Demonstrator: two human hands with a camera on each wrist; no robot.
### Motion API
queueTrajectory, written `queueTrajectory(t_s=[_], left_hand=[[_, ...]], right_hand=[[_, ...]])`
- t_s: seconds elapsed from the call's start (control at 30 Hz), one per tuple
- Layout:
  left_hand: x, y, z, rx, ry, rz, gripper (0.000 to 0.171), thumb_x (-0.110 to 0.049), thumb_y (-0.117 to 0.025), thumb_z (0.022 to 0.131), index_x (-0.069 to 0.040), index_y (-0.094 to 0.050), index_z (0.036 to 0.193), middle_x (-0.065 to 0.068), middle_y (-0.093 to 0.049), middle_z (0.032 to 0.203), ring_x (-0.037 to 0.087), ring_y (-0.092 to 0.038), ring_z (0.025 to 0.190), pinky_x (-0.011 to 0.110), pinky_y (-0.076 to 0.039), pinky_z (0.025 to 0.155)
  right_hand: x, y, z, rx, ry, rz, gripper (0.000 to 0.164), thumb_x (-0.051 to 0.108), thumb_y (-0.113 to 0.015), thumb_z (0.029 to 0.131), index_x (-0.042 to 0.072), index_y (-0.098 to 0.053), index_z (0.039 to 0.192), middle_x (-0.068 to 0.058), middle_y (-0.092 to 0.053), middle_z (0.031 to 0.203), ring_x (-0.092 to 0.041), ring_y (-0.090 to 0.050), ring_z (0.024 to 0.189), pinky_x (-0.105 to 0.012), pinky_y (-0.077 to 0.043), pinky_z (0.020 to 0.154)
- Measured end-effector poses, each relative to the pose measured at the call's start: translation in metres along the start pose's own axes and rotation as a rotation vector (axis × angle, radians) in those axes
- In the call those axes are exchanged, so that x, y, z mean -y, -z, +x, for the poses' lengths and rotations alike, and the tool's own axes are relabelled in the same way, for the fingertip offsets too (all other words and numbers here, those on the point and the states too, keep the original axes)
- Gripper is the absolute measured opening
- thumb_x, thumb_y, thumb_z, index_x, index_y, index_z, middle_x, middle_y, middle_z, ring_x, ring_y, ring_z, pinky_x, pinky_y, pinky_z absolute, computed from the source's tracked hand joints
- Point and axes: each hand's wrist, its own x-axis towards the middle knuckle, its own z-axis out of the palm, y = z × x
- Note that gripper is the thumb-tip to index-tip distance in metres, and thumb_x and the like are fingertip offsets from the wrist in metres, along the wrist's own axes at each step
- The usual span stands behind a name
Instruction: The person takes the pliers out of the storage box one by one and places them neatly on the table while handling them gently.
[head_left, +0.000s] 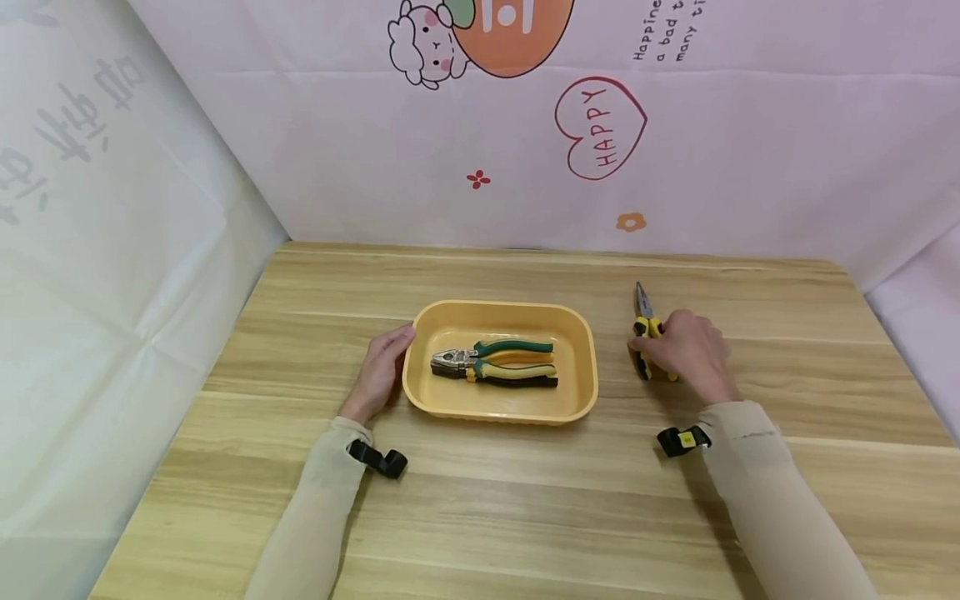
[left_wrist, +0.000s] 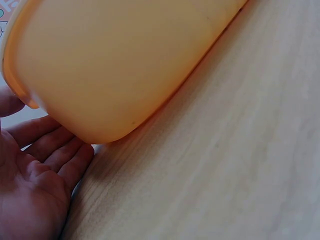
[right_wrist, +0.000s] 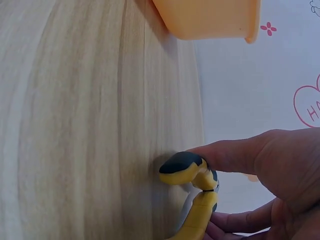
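Note:
A shallow yellow plastic tray (head_left: pixel 577 400) stands on the table. Inside it lie green-and-cream-handled combination pliers (head_left: pixel 457 359), with black and yellow handles (head_left: pixel 525 382) showing from beneath them. My left hand (head_left: pixel 375 375) is at the tray's left end; in the left wrist view its fairly straight fingers (left_wrist: pixel 65 150) meet the outer wall, and the thumb is by the rim. To the right of the tray, my right hand (head_left: pixel 690 348) pinches the yellow-and-black handles of long-nose pliers (head_left: pixel 644 305) between thumb and fingers. Their pointed jaws face the back of the table.
The wood-grain table (head_left: pixel 480 500) reaches back to a white printed cloth (head_left: pixel 360 158) that hangs behind it. Another white cloth (head_left: pixel 150 250) hangs along the left side. A small black camera is strapped on each wrist, over beige sleeves (head_left: pixel 757 467).

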Motion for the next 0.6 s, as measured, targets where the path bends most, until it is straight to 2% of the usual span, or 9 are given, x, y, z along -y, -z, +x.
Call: queueTrajectory(t_s=[0.23,0.6], left_hand=[[0.0003,0.0001,0.0005,-0.003,0.007,-0.009,0.044,-0.016,-0.04,0.11,0.016,-0.05,0.138,0.031,-0.052,0.142,0.03,-0.056,0.127,0.031,-0.051,0.101],[-0.0007,-0.0003,0.0,-0.002,0.003,0.014,0.044,-0.017,-0.04,0.11,0.015,-0.051,0.138,0.03,-0.052,0.142,0.033,-0.055,0.128,0.031,-0.051,0.101]], right_hand=[[-0.0006,-0.002,0.0024,-0.01,0.014,-0.02,0.047,0.042,-0.071,0.088,0.008,-0.05,0.063,-0.002,-0.046,0.055,-0.021,-0.049,0.05,-0.031,-0.036,0.044],[-0.0001,-0.0039,0.0049,0.001,0.003,-0.028,0.045,0.041,-0.069,0.089,0.006,-0.05,0.068,-0.005,-0.047,0.059,-0.023,-0.049,0.052,-0.032,-0.036,0.046]])
